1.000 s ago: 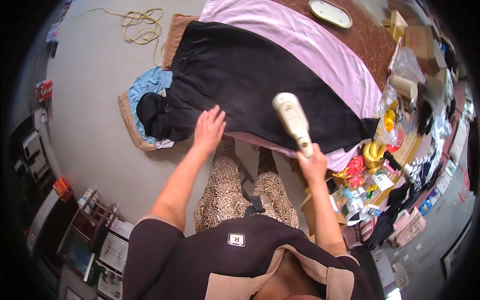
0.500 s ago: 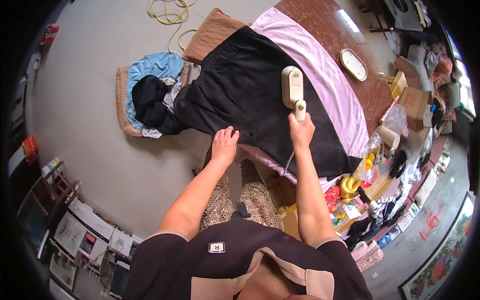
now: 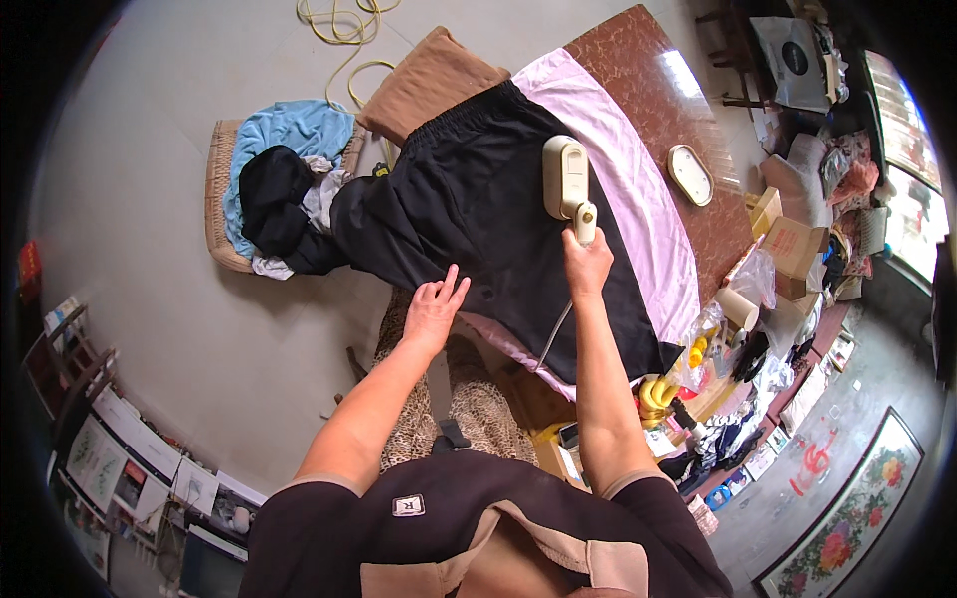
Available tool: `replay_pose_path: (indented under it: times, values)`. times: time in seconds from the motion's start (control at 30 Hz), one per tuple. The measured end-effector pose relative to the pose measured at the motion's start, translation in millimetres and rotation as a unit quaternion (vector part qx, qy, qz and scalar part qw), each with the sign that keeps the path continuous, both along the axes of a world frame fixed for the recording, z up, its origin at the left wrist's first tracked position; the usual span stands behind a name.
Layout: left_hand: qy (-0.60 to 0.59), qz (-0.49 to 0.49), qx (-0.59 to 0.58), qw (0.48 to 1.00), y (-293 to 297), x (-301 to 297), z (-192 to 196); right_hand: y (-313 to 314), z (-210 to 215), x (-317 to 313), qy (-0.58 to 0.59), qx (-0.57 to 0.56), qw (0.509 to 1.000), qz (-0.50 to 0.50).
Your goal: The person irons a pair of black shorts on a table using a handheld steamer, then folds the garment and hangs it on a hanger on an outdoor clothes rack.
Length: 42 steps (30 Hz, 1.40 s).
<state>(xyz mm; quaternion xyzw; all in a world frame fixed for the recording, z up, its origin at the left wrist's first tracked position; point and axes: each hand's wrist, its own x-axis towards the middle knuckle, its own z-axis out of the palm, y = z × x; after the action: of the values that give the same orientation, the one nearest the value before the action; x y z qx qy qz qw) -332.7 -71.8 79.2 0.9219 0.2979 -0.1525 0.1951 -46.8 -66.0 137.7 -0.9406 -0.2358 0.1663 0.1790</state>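
Note:
Black trousers [image 3: 459,199] with a gathered elastic waist lie spread over a pink cloth [image 3: 638,219] on a reddish-brown table. My right hand [image 3: 588,267] is closed round the handle of a cream handheld garment steamer [image 3: 566,179], whose head rests on or just above the black fabric. A thin pale cord runs down from that handle. My left hand [image 3: 431,317] lies at the near edge of the trousers, fingers stretched and parted, touching the fabric without gripping it. On the table's bare part sits a cream oval tray [image 3: 690,175].
Left of the table, a woven basket [image 3: 221,199] holds a light blue cloth [image 3: 289,125] and dark clothes. A brown cushion [image 3: 429,85] lies at the far edge, near a yellow cable [image 3: 344,35] on the floor. Bananas [image 3: 656,397], bags and a cardboard box [image 3: 795,251] crowd the right.
The view has shifted slightly. My left hand's fingers have spread and lifted a little from the fabric edge. The steamer stays in my right hand over the trousers, turned slightly.

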Motion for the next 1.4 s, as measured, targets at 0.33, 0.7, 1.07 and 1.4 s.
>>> replay_pose_path:
  times: [0.33, 0.7, 1.07, 1.4]
  values:
    - [-0.009, 0.004, -0.005, 1.0, 4, -3, 0, -13, -3, -73, 0.063, -0.04, 0.986, 0.147]
    - [0.014, 0.004, -0.035, 0.999, 4, -2, 1, 5, 11, -64, 0.059, 0.001, 0.987, 0.151]
    - [0.008, 0.002, -0.036, 0.999, 5, 1, 1, 64, -1, -37, -0.002, -0.006, 0.994, 0.108]
    - [0.007, 0.006, -0.029, 1.0, 3, -2, 0, -15, 6, -79, 0.046, -0.053, 0.984, 0.165]
